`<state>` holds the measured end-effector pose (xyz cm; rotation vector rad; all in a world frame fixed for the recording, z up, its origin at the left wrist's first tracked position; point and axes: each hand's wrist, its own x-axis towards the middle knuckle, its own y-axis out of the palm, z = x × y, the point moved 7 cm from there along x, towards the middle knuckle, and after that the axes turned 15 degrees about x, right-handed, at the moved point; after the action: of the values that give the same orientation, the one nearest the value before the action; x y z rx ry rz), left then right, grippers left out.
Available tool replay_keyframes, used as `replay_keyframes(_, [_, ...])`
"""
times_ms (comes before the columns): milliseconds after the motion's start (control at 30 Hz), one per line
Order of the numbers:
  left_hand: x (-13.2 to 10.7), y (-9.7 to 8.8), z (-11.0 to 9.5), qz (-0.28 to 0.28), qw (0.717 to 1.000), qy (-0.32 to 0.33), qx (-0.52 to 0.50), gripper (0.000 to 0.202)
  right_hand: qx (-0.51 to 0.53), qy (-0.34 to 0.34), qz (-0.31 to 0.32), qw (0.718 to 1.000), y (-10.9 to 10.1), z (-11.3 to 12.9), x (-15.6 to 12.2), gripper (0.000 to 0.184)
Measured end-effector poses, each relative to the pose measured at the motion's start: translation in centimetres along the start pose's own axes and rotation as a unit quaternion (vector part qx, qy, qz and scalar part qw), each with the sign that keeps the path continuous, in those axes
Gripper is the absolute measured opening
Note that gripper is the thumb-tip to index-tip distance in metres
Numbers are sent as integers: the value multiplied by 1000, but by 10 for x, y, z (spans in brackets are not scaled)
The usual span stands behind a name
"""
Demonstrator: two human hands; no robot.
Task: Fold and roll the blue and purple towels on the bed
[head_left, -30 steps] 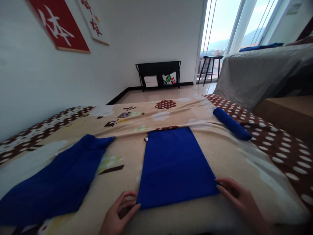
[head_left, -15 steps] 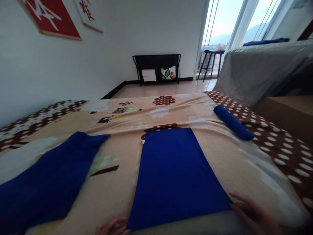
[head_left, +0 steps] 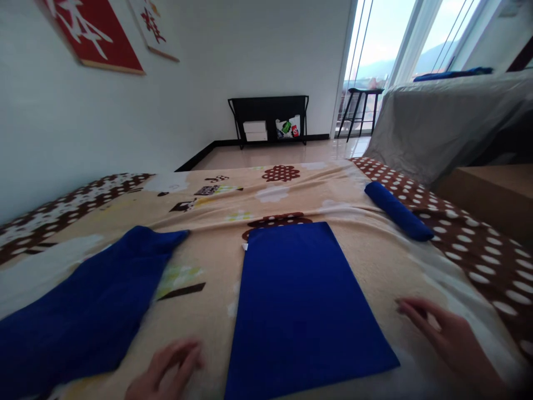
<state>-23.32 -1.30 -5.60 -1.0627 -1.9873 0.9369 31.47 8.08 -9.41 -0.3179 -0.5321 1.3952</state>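
A flat folded blue towel lies in the middle of the patterned bedspread. My left hand hovers just left of its near corner, fingers loosely curled and slightly blurred, holding nothing. Just right of the towel's near edge rests my right hand, fingers stretched out over the bedspread, clear of the cloth. A loose blue towel lies crumpled at the left. A rolled blue towel sits at the far right of the bed.
A white wall with red hangings runs along the left. A black shelf stands at the far wall, a stool by the window. Furniture under a grey cover and a wooden surface are at the right.
Both hands have let go of the flat towel's near corners and moved outward, left hand to the left, right hand to the right. The towel now lies nearer to me.
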Motion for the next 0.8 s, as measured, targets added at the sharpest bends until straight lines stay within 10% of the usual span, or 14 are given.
replay_keyframes(100, [75, 24, -71, 52, 980, 182, 65, 28, -37, -57, 91, 994, 40, 39, 84, 40])
replay_keyframes(267, [180, 95, -133, 46, 959, 267, 86, 18, -92, -102, 92, 986, 114, 70, 192, 48])
replay_keyframes(467, [226, 134, -118, 52, 952, 285, 97, 10, -169, -128, 103, 972, 147, 62, 222, 34])
replay_keyframes(800, [260, 135, -107, 57, 960, 258, 93, 17, -228, -126, 85, 962, 147, 58, 240, 40])
